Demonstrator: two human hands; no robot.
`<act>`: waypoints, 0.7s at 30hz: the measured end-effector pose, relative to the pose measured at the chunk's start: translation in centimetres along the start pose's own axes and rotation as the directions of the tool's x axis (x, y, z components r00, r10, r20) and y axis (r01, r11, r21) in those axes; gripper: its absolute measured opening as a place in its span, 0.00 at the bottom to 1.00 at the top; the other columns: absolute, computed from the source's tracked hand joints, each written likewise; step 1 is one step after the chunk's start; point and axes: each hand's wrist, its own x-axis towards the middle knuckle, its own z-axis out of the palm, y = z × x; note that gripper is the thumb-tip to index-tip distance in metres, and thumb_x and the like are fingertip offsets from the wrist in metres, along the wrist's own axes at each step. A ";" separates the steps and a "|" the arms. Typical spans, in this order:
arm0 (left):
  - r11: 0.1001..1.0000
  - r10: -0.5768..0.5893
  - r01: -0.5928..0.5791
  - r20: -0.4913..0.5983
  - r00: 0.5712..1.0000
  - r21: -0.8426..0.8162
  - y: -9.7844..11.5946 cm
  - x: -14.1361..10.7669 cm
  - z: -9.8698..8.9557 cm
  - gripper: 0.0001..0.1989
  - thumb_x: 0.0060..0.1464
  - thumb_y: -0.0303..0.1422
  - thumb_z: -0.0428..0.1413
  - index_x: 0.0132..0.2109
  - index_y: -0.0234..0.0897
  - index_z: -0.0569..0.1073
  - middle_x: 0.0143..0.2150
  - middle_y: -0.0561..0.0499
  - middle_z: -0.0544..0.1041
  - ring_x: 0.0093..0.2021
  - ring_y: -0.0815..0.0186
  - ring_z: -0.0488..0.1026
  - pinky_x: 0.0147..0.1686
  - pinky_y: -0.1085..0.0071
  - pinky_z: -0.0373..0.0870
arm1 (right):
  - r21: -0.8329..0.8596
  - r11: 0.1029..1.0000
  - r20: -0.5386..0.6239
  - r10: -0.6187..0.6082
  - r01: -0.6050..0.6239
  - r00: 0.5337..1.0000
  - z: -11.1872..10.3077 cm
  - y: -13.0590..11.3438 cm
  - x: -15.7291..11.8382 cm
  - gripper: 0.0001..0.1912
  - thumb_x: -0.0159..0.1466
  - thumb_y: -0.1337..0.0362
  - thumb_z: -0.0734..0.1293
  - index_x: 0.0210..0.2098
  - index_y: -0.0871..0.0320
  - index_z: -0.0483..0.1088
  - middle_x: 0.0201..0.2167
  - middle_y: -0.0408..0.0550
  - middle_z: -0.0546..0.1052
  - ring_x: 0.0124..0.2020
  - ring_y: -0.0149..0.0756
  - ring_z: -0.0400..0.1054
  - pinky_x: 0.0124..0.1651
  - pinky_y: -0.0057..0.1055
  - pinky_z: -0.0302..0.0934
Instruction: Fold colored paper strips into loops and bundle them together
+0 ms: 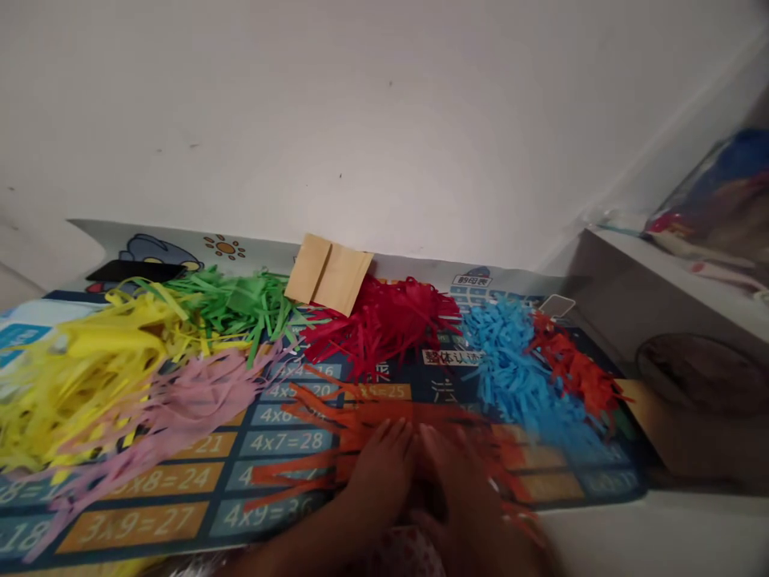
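Observation:
A sheet of orange tissue paper [384,413], cut into fringe at both sides, lies spread on the printed mat [288,439]. On its middle part rests my left hand [384,461], fingers stretched forward and close together. My right hand [453,465] touches the paper just beside it, blurred by motion, its fingers reaching forward and slightly apart. Both palms face down, so whatever is beneath them is hidden. The right fringe of the orange paper is smeared.
Around lie fringed tassels: yellow [114,344], pink [198,393], green [240,300], red [390,316], blue [510,353] and red-orange [573,365]. A tan folded paper piece [330,274] leans behind. A black phone-like slab [138,271] lies back left; a grey box [678,320] stands right.

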 end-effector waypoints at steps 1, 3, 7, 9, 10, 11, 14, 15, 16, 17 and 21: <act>1.000 -0.006 0.006 -0.001 1.000 -0.014 -0.3 -0.3 -0.4 0.19 0.62 0.32 0.48 0.58 0.33 0.71 0.60 0.42 0.72 0.61 0.56 0.67 0.61 0.60 0.59 | -0.003 1.000 0.018 -0.030 0.030 0.999 1.0 0.1 0.0 0.36 0.57 0.67 0.67 0.65 0.54 0.56 0.59 0.54 0.69 0.59 0.51 0.62 0.63 0.57 0.50; 0.999 -0.013 0.013 -0.003 1.000 -0.045 -1.1 -1.0 -1.6 0.19 0.61 0.29 0.48 0.56 0.35 0.73 0.57 0.45 0.74 0.58 0.58 0.70 0.60 0.63 0.61 | 0.010 0.999 0.033 -0.054 0.054 0.998 2.1 1.0 0.4 0.29 0.58 0.71 0.62 0.60 0.55 0.63 0.53 0.53 0.74 0.54 0.47 0.68 0.62 0.55 0.52; 0.989 -0.061 0.056 -0.031 0.998 -0.135 -3.8 -2.3 -4.6 0.17 0.53 0.24 0.52 0.48 0.40 0.78 0.48 0.50 0.81 0.49 0.61 0.76 0.54 0.64 0.65 | 0.082 0.987 0.079 0.129 -0.135 0.989 1.5 3.4 1.6 0.15 0.67 0.65 0.57 0.40 0.51 0.76 0.40 0.48 0.80 0.43 0.43 0.74 0.49 0.44 0.62; 0.972 -0.143 0.132 -0.046 0.989 -0.196 -4.9 -2.1 -5.9 0.13 0.53 0.25 0.54 0.42 0.43 0.79 0.40 0.50 0.83 0.43 0.60 0.77 0.47 0.63 0.67 | 0.086 0.959 0.112 0.258 -0.268 0.959 0.7 3.9 2.6 0.17 0.68 0.62 0.57 0.33 0.52 0.76 0.35 0.47 0.80 0.38 0.42 0.73 0.42 0.39 0.62; 0.961 -0.194 0.182 -0.042 0.980 -0.210 -5.2 -1.7 -6.3 0.11 0.54 0.26 0.54 0.39 0.44 0.80 0.37 0.51 0.83 0.40 0.60 0.78 0.44 0.63 0.67 | 0.065 0.948 0.117 0.304 -0.313 0.945 0.5 3.9 3.1 0.18 0.68 0.60 0.57 0.31 0.53 0.76 0.33 0.47 0.80 0.36 0.41 0.73 0.41 0.38 0.60; 0.950 -0.249 0.238 -0.030 0.968 -0.204 -5.5 -1.2 -6.6 0.09 0.55 0.29 0.54 0.37 0.44 0.80 0.34 0.51 0.83 0.38 0.60 0.78 0.42 0.63 0.67 | 0.029 0.941 0.112 0.333 -0.338 0.936 0.4 3.8 3.7 0.18 0.68 0.60 0.58 0.30 0.54 0.76 0.31 0.47 0.80 0.34 0.41 0.72 0.40 0.38 0.58; 0.931 -0.349 0.349 0.017 0.937 -0.105 -5.7 0.5 -7.0 0.13 0.59 0.35 0.52 0.31 0.41 0.79 0.29 0.49 0.81 0.33 0.59 0.77 0.41 0.62 0.65 | -0.109 0.927 0.073 0.366 -0.358 0.928 0.6 3.3 5.2 0.15 0.66 0.59 0.62 0.28 0.56 0.75 0.27 0.46 0.79 0.32 0.41 0.71 0.41 0.37 0.54; 0.927 -0.367 0.368 0.028 0.930 -0.068 -5.6 1.0 -7.0 0.14 0.60 0.35 0.51 0.31 0.39 0.78 0.28 0.47 0.81 0.33 0.58 0.77 0.41 0.61 0.65 | -0.136 0.922 0.064 0.373 -0.362 0.926 0.8 3.3 5.5 0.14 0.66 0.59 0.63 0.27 0.56 0.75 0.26 0.46 0.78 0.31 0.41 0.71 0.41 0.37 0.52; 0.925 -0.377 0.378 0.034 0.926 -0.040 -5.6 1.4 -7.0 0.14 0.60 0.35 0.50 0.31 0.38 0.78 0.29 0.45 0.81 0.33 0.57 0.77 0.41 0.60 0.65 | -0.151 0.918 0.061 0.378 -0.366 0.924 1.0 3.3 5.8 0.14 0.66 0.60 0.63 0.26 0.56 0.74 0.25 0.46 0.78 0.31 0.40 0.71 0.40 0.36 0.52; 0.924 -0.381 0.382 0.034 0.924 -0.022 -5.6 1.7 -6.9 0.14 0.59 0.34 0.50 0.32 0.36 0.78 0.29 0.44 0.81 0.34 0.55 0.77 0.41 0.60 0.64 | -0.156 0.917 0.061 0.381 -0.368 0.923 1.1 3.5 6.0 0.14 0.65 0.60 0.63 0.26 0.56 0.73 0.25 0.45 0.78 0.30 0.39 0.70 0.39 0.35 0.51; 0.920 -0.393 0.392 0.063 0.917 0.024 -5.8 2.3 -6.8 0.11 0.56 0.33 0.51 0.32 0.36 0.76 0.27 0.44 0.80 0.31 0.56 0.77 0.40 0.60 0.64 | -0.164 0.916 0.072 0.380 -0.365 0.922 1.5 4.3 6.2 0.13 0.64 0.60 0.65 0.25 0.56 0.72 0.24 0.43 0.76 0.27 0.37 0.68 0.35 0.33 0.49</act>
